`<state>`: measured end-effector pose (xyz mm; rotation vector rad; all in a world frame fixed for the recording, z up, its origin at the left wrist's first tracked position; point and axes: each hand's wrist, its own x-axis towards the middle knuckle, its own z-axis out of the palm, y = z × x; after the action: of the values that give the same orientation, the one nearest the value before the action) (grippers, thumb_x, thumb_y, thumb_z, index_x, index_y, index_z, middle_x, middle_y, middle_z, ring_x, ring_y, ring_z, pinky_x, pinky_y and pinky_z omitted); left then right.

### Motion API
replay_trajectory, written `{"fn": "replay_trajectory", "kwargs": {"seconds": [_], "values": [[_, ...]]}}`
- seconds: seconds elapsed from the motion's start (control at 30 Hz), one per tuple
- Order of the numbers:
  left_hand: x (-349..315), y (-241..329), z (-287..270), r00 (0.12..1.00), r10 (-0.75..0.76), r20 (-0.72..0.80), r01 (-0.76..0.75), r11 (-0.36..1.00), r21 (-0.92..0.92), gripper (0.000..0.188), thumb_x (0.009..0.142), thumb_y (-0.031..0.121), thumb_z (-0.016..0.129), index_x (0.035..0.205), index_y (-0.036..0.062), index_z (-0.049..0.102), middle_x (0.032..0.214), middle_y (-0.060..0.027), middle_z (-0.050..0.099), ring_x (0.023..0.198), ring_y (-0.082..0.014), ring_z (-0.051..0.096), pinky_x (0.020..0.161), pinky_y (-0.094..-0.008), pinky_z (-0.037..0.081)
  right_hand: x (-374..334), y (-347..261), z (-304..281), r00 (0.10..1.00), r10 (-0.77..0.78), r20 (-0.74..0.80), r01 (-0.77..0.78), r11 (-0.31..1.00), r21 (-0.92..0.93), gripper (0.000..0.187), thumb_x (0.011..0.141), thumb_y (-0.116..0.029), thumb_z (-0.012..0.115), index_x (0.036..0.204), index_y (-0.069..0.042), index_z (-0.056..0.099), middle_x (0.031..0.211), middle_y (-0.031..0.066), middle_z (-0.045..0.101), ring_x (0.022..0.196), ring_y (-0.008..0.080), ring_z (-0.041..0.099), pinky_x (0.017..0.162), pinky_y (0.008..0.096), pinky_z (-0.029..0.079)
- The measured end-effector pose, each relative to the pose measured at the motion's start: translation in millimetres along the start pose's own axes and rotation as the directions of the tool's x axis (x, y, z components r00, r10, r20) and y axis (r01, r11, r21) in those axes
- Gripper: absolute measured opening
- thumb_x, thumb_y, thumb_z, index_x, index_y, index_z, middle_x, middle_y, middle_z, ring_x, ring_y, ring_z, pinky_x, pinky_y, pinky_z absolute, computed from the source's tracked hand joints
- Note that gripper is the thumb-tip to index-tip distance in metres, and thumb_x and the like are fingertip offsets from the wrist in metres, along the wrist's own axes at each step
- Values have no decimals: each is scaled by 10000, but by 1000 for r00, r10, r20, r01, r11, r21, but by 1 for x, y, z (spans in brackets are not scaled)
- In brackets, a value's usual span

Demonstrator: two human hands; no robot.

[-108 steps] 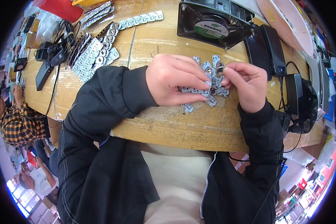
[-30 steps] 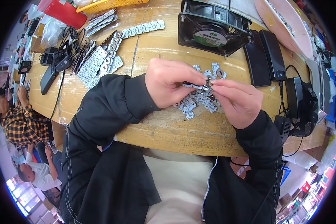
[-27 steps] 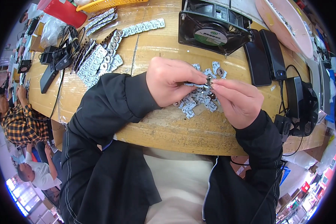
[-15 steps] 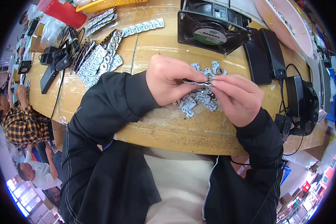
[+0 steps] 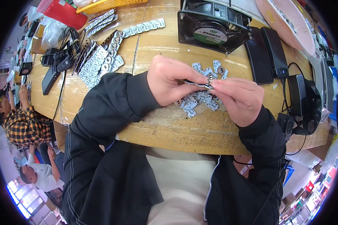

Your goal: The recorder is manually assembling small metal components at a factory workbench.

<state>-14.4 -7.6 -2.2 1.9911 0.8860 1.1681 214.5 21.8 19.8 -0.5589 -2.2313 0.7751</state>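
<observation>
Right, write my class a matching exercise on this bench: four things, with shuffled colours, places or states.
Column one:
1. Left hand
2. Framed fan
3. Basin
4. Basket

Column two:
A. pink, upper right
B. pinching a thin board piece
C. yellow, top edge
D. black, beyond the loose boards

Pairs: 1-B, 2-D, 3-A, 4-C

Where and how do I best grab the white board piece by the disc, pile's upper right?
Probably pinch its upper end, from the far side: that end of the board piece juts from the pile, while the disc and right hand crowd its lower end.
</observation>
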Motion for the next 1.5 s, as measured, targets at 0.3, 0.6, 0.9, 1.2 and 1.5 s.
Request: {"fn": "replay_trajectory", "kwargs": {"seconds": [0.3,0.6,0.9,1.2,1.5], "values": [[1,18,5,874,-484,50,461,789,-406,166,809,-56,702,974,-40,702,923,-146,714,852,-158,689,743,-281,564,0,-1,5,977,213,-6,-206,950,236,243,772,104,699,1007,43,677,873,168,697,749,215,682,669,268,532],[3,3,-2,991,118,-65,-111,988,110,263,718,-88,730,973,-30,702,890,-165,711,823,-283,706,736,-315,566,0,2,-5,994,-102,-43,96,988,-124,270,748,117,684,1007,45,668,913,177,692,793,283,686,719,317,545],[2,4,-3,982,172,-80,-159,976,147,256,707,-82,745,953,-24,704,866,-157,711,802,-275,709,715,-324,568,-1,1,-3,994,-103,-28,98,983,-157,259,761,119,666,1011,51,664,912,173,690,790,283,689,710,315,546],[2,25,4,987,-92,-132,115,978,176,159,780,4,727,938,-16,716,796,-164,712,705,-221,715,635,-267,552,4,-13,1,994,1,-110,-28,969,-246,196,791,82,679,984,48,671,781,140,687,686,239,686,643,286,536],[1,25,9,965,-162,-205,202,961,190,122,787,29,733,903,-11,724,792,-167,714,671,-211,717,604,-256,554,-1,-9,10,992,26,-126,-61,956,-287,152,842,52,657,992,66,665,786,139,691,685,206,688,646,269,540]]}}
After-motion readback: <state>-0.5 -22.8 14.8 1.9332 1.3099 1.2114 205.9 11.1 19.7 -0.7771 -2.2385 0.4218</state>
